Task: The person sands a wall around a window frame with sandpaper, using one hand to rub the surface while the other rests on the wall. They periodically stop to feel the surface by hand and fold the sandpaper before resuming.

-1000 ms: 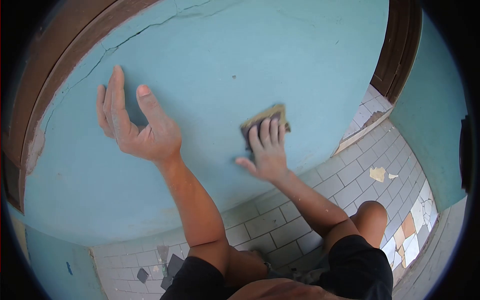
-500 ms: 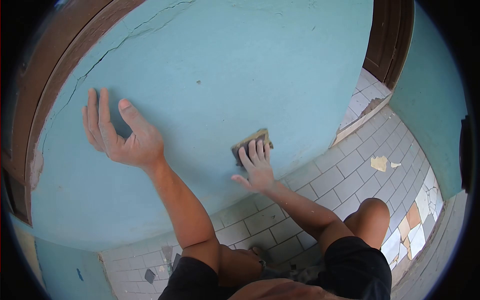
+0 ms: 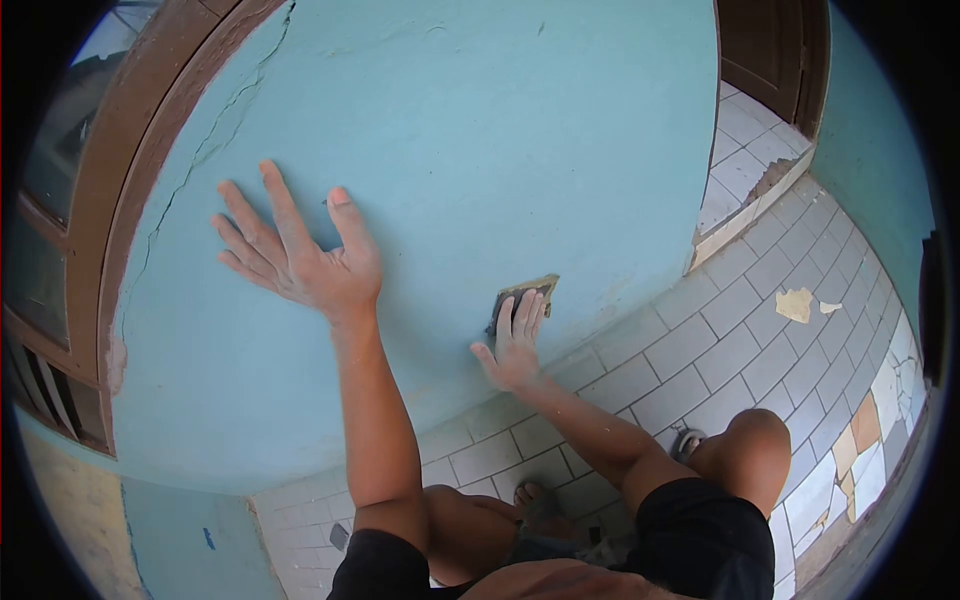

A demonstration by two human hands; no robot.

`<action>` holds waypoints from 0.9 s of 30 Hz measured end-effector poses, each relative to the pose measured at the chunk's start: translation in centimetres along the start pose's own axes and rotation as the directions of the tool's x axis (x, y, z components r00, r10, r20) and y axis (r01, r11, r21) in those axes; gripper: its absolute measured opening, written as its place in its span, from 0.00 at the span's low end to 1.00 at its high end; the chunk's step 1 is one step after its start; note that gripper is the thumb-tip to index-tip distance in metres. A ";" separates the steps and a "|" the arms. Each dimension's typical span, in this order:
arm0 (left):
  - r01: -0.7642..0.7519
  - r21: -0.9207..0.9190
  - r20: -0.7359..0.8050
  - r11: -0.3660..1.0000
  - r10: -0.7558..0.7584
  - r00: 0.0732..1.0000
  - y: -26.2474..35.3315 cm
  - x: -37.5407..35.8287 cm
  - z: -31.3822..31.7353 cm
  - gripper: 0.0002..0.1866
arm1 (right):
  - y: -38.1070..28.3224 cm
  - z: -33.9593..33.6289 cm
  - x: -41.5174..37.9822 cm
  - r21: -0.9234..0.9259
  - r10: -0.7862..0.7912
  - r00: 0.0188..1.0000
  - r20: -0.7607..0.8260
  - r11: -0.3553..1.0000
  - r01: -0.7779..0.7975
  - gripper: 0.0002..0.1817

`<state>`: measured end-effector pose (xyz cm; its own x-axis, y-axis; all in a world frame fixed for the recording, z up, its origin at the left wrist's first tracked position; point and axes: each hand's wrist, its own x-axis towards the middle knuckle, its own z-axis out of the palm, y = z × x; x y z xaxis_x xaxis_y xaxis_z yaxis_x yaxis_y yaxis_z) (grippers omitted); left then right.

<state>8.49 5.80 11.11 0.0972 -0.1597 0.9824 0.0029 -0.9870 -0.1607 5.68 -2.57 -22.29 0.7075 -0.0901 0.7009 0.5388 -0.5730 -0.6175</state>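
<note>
My left hand is raised at the light blue wall, fingers spread and holding nothing. Lower and to the right, my right hand presses a dark, worn pad with a yellowish edge flat against the wall, its fingers lying over it. Dust whitens the skin of both hands. A long crack runs down the wall, left of my left hand.
A brown window frame borders the wall on the left. At the upper right is a brown door above a chipped step. Grey floor tiles lie below, with pale fragments and my bent legs over them.
The view has shifted, showing more of the window on the left. My left hand has spread its fingers wider. My right hand and the pad sit slightly lower on the wall.
</note>
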 end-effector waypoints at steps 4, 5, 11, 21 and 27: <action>-0.056 -0.023 0.093 0.998 0.058 0.994 -0.1 -2.5 -0.5 0.34 | -0.8 -11.5 19.4 0.047 0.026 0.917 -0.397 0.999 -0.007 0.50; -0.088 -0.038 0.152 0.995 0.093 0.984 0.1 -3.9 -0.9 0.35 | -0.2 -15.1 23.8 0.020 0.011 0.893 -0.450 1.000 -0.003 0.48; -0.115 -0.019 0.382 0.993 0.113 0.917 -0.1 -11.9 -2.8 0.40 | -0.7 -9.2 17.6 -0.049 -0.029 0.915 -0.402 0.999 0.010 0.49; -0.080 -0.027 0.470 0.996 0.083 0.879 -0.6 -15.0 -3.8 0.46 | 6.1 -15.4 21.3 0.194 0.246 0.844 -0.476 0.966 -0.172 0.49; 0.041 -0.006 0.377 0.999 -0.035 0.925 1.3 -16.8 -1.4 0.46 | -0.9 -3.0 8.2 0.032 0.136 0.951 -0.279 0.991 -0.132 0.51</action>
<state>5.43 7.16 -5.47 0.4654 -0.1058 0.8788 0.0006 -0.9928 -0.1199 9.62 -5.23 -14.91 0.6181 -0.3906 0.6822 0.4553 -0.5295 -0.7157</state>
